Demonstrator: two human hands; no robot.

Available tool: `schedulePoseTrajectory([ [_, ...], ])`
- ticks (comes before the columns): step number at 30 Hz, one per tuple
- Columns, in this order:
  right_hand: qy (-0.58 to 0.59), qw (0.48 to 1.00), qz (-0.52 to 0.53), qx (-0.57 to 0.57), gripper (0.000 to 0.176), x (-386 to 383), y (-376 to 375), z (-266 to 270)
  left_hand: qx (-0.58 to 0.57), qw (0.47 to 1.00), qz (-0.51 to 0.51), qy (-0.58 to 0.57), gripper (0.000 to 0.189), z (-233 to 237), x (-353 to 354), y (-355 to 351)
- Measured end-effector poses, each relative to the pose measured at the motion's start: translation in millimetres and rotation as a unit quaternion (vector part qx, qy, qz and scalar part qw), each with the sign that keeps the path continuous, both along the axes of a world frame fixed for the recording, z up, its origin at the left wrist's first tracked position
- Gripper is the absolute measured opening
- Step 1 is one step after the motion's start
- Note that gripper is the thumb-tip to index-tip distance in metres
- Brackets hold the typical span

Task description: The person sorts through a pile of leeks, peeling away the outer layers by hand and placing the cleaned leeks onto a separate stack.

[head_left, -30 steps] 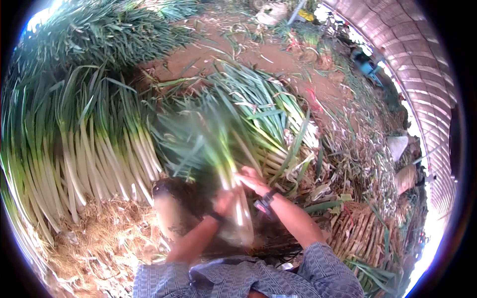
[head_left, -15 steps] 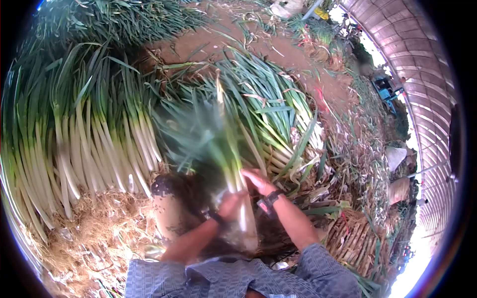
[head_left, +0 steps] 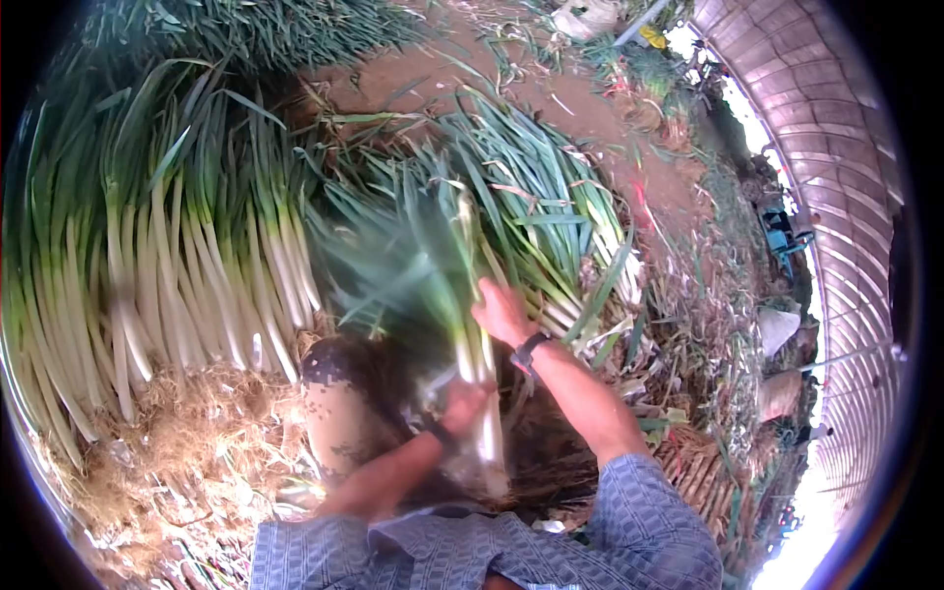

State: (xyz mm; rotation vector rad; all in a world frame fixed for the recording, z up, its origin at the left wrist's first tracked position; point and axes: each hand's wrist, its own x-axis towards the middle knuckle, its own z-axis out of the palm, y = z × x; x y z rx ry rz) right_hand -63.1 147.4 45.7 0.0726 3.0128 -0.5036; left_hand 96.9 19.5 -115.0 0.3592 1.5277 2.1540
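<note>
A small bunch of long green onions [head_left: 456, 313] stands in front of me, leaves up and roots down, its leafy tops smeared by motion. My left hand [head_left: 467, 405] is wrapped round the white stalks low down. Higher up, my right hand [head_left: 503, 313] is against the right side of the bunch with its fingers curled closed; what they grip is hidden. A pale, dry leaf [head_left: 464, 205] sticks up among the tops. Beyond my right hand lies a pile of green onions [head_left: 551, 206] with loose outer leaves.
To the left, a thick row of green onions [head_left: 157, 265] leans with matted roots [head_left: 197, 452] towards me. More leafy tops [head_left: 246, 39] lie behind. My knee [head_left: 339, 403] is beside the row. Leaf scraps [head_left: 678, 285] cover the ground at right, under a curved roof [head_left: 816, 128].
My right hand has moved up along the bunch, and its fingers have gone from stretched to curled. My left hand stays round the lower stalks.
</note>
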Motion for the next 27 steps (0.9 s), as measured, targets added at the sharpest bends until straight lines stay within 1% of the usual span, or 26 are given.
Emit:
schedulePoseTrajectory([
  [1,0.054,0.998,0.022,0.015,0.024,3.9,2.3,-9.8,-0.003,1.0,-0.009,-0.012,0.035,0.4,1.1,1.1],
  [2,0.081,0.996,0.033,0.015,0.023,7.5,3.0,-14.5,-0.007,0.999,-0.02,-0.024,0.036,1.1,3.1,1.6],
  [4,0.138,0.989,0.052,0.016,0.022,12.7,2.3,-16.3,-0.017,0.993,-0.068,-0.099,0.037,-3.5,-0.6,2.8],
  [5,0.15,0.987,0.051,0.009,0.019,14.6,2.4,-17.0,-0.021,0.981,-0.103,-0.162,0.037,-7.8,-7.8,2.8],
  [8,0.179,0.982,0.057,-0.014,0.018,15.8,-3.0,-11.7,-0.102,0.965,-0.159,-0.18,0.041,27.0,-23.4,-3.3],
  [9,0.208,0.973,0.094,-0.039,0.015,17.3,-5.3,-6.6,-0.098,0.97,-0.141,-0.175,0.04,39.5,-23.7,-9.9],
  [10,0.172,0.979,0.089,-0.063,0.015,22.4,-5.9,-4.2,-0.095,0.973,-0.122,-0.171,0.04,45.9,-24.1,-14.5],
  [12,0.097,0.986,0.08,-0.113,0.015,41.0,-5.5,-1.4,0.024,0.988,-0.045,-0.147,0.037,19.5,-15.4,-10.9],
  [13,0.077,0.981,0.08,-0.156,0.014,55.1,-3.2,1.9,0.083,0.988,-0.006,-0.134,0.036,17.1,-13.9,-10.4],
  [14,0.057,0.972,0.076,-0.214,0.011,69.6,1.0,-0.9,0.043,0.981,-0.011,-0.187,0.034,14.1,-17.2,-7.4],
  [16,0.106,0.924,0.033,-0.367,0.011,100.3,14.9,-20.7,-0.038,0.955,-0.022,-0.292,0.032,37.8,-41.0,-4.9],
  [17,0.008,0.916,-0.08,-0.392,0.009,113.1,17.1,20.6,-0.08,0.935,-0.029,-0.345,0.032,51.2,-46.5,-5.7],
  [18,-0.09,0.887,-0.193,-0.409,0.007,126.0,24.6,69.4,-0.054,0.945,-0.003,-0.323,0.025,62.9,-44.7,-8.7],
  [19,0.011,0.86,-0.214,-0.464,0.005,137.2,61.6,74.5,0.004,0.956,0.015,-0.291,0.03,47.2,-35.9,-6.7],
  [20,0.111,0.82,-0.232,-0.511,0.007,148.8,97.3,80.4,0.007,0.964,0.007,-0.265,0.035,31.8,-32.0,-5.6],
  [21,0.148,0.752,-0.307,-0.564,0.013,154.0,121.6,104.1,0.011,0.971,-0.001,-0.238,0.04,14.0,-27.7,-3.9],
  [22,0.187,0.673,-0.378,-0.608,0.02,159.4,133.3,124.0,-0.039,0.975,-0.039,-0.214,0.045,15.0,-35.1,-3.3],
  [23,0.083,0.786,-0.332,-0.515,0.026,175.3,132.5,119.1,-0.06,0.977,-0.054,-0.196,0.049,18.6,-39.0,2.6],
  [24,-0.026,0.873,-0.273,-0.403,0.033,186.9,128.1,112.7,-0.081,0.978,-0.069,-0.179,0.052,26.8,-43.6,7.5],
  [25,-0.117,0.866,-0.219,-0.434,0.051,187.6,89.5,125.5,-0.076,0.98,-0.059,-0.175,0.055,53.1,-41.7,4.1],
  [26,-0.141,0.846,-0.213,-0.467,0.074,205.1,79.0,81.6,-0.079,0.981,-0.066,-0.162,0.054,63.6,-41.0,2.7],
  [27,-0.222,0.849,-0.257,-0.405,0.084,200.3,36.7,84.2,-0.079,0.985,-0.077,-0.135,0.052,65.9,-40.8,6.3],
])
